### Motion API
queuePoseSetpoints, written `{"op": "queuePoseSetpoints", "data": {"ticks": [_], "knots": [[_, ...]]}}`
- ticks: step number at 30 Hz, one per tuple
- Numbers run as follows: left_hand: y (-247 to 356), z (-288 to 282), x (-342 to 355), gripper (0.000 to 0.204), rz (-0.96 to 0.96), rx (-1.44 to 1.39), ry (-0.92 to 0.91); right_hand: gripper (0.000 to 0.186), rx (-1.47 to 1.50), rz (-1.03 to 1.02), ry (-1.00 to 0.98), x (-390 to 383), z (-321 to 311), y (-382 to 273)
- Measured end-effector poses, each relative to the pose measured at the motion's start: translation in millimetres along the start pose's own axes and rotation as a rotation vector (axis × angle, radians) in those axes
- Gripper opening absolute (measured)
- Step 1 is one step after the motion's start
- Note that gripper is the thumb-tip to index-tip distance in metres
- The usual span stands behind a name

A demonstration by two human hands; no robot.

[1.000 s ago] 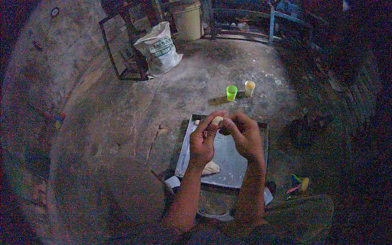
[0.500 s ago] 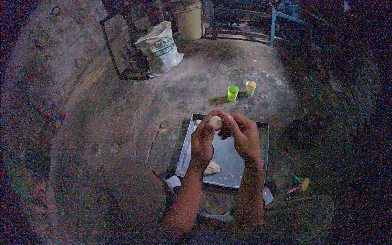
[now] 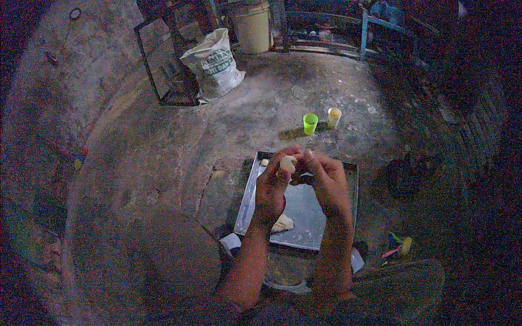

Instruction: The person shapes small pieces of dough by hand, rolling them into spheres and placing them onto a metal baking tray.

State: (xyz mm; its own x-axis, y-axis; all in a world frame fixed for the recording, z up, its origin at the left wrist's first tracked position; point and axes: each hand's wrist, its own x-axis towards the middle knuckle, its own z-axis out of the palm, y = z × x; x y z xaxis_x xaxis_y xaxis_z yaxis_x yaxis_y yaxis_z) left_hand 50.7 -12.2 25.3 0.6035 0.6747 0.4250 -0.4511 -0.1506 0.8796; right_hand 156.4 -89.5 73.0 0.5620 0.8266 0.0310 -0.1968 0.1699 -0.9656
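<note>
A small pale piece of dough (image 3: 287, 163) is gripped between the thumb and fingers of my left hand (image 3: 270, 190), above the far part of a shallow metal tray (image 3: 307, 209). My right hand (image 3: 330, 185) is closed against the dough's right side, its thumb and fingers pinched together; some of its fingertips are hidden. Below my left wrist, a larger lump of dough (image 3: 283, 223) lies in the near part of the tray, partly covered by the wrist. A small dough ball (image 3: 264, 162) sits in the tray's far left corner.
Beyond the tray, a green cup (image 3: 310, 124) and a pale cup (image 3: 334, 117) stand on the rough floor. A white sack (image 3: 219, 73) leans by a dark frame (image 3: 147, 60), with a lidded bucket (image 3: 252, 30) behind. Small coloured objects (image 3: 399, 245) lie right of the tray.
The piece of dough has gone from a rounded ball to a more uneven, folded shape. My right fingers and thumb have shifted slightly around it; the tray and cups stay put.
</note>
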Motion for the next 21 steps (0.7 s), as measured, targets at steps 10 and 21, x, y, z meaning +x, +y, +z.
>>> {"op": "queuePoseSetpoints", "data": {"ticks": [10,21], "knots": [[-5.1,-0.7,-4.0,0.049,0.001,-0.089,0.038,0.021,-0.145,-0.051,-0.033,0.3,1.0,2.0],[-26.9,-1.4,-5.2,0.053,0.109,-0.194,0.161,0.015,-0.659,-0.404,-0.118,-9.2,2.0,-5.7]]}}
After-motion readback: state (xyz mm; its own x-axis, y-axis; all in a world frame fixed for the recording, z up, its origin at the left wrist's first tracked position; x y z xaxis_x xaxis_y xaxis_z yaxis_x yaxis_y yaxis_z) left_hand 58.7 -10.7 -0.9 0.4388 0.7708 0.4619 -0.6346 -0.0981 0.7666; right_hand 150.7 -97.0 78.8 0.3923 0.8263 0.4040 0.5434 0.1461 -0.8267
